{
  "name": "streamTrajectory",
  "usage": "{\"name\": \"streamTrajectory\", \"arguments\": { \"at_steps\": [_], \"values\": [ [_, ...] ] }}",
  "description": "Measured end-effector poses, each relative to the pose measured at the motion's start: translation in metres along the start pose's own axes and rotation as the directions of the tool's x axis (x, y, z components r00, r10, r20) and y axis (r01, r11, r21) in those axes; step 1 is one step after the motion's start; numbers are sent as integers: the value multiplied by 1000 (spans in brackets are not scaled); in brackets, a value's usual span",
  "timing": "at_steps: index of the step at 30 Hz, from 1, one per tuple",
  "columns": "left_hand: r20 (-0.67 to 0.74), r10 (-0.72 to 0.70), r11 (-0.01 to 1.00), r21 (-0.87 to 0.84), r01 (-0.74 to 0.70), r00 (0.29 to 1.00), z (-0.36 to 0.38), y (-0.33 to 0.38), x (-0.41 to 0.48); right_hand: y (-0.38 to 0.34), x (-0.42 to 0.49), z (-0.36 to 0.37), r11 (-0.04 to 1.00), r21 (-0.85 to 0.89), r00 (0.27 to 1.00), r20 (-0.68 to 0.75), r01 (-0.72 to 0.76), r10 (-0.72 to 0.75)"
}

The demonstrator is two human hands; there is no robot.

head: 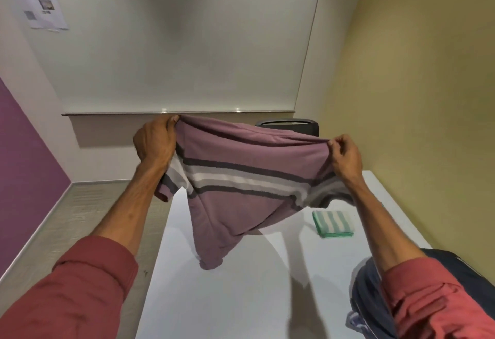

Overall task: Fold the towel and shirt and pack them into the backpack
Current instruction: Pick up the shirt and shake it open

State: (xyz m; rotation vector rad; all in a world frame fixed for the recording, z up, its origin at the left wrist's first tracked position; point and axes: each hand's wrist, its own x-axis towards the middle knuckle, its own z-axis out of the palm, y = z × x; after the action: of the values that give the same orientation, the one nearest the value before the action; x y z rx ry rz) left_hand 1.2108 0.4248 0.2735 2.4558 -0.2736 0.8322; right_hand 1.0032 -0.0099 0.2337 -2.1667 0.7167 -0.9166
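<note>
A mauve shirt (241,156) with dark, grey and white chest stripes hangs in the air over the white table (241,298). My left hand (155,140) grips its upper left edge and my right hand (345,154) pinches its upper right edge. The shirt sags between them, its lowest point hanging just above the tabletop. A folded green-and-white striped towel (333,223) lies on the table at the right, behind the shirt. The dark blue backpack (367,293) sits at the table's near right corner, partly hidden by my right sleeve.
A black chair back (289,124) shows beyond the table's far end. A ledge runs along the far wall. Grey floor lies to the left of the table, beside a purple wall. A yellow wall stands close on the right.
</note>
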Motion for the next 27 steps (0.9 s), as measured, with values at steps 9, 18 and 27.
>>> {"name": "streamTrajectory", "arguments": {
  "at_steps": [9, 18, 27],
  "values": [
    [90, 2, 992, 122, -13, 996, 5, -15, 14, -20, 40, -12, 807, -561, 971, -26, 184, -239],
    [302, -201, 957, -143, 252, 932, 15, 3, 17, -37, 33, 27, 889, -456, 975, -169, 51, -143],
    [452, -158, 934, -221, 281, 878, 19, 3, 24, -51, 38, 39, 986, -156, 966, -240, 55, -92]
  ]
}}
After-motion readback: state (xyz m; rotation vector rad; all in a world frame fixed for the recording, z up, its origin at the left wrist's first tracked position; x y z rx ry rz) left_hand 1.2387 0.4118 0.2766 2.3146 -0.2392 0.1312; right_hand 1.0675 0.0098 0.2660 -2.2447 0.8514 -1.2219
